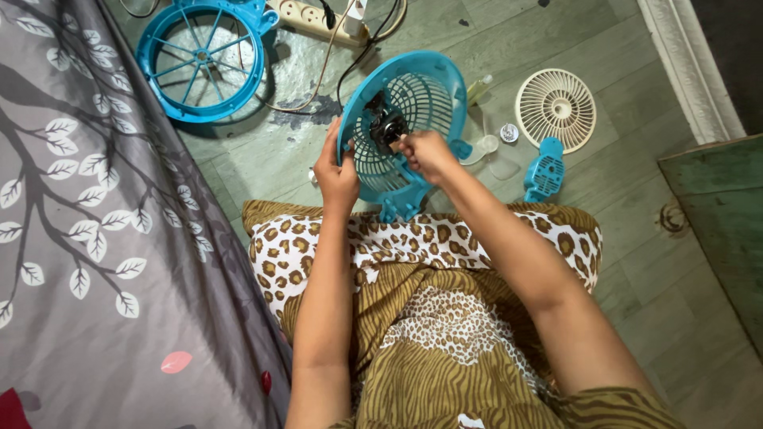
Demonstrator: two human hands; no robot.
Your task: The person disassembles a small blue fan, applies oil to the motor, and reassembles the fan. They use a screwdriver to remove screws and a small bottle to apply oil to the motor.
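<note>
We hold the blue fan grille (pixel 413 111) tilted up on its edge just past our knees, its lower rim resting near the leopard-print cushion (pixel 413 238) so that the black motor (pixel 387 127) at its centre faces us. Our left hand (pixel 335 171) is closed around the grille's left rim, thumb in front and fingers wrapped behind, which steadies the part and keeps it from turning. Our right hand (pixel 425 151) reaches in from the right with its fingertips pinched together at the motor, apparently on a small fitting or wire there; what exactly it pinches is too small to tell. A dark cable (pixel 354 59) runs from the motor back toward the white power strip (pixel 318 20) at the top edge of the view. The other parts lie spread out on the green floor (pixel 620 238), each apart from the next and within reach: a blue ring-shaped fan frame (pixel 203 59) to the upper left, a cream round grille (pixel 555 109) to the right, a small blue cover piece (pixel 544 171) below it, and a small round cap (pixel 509 133) between them. A grey bedsheet (pixel 103 238) printed with leaves hangs down on our left.
</note>
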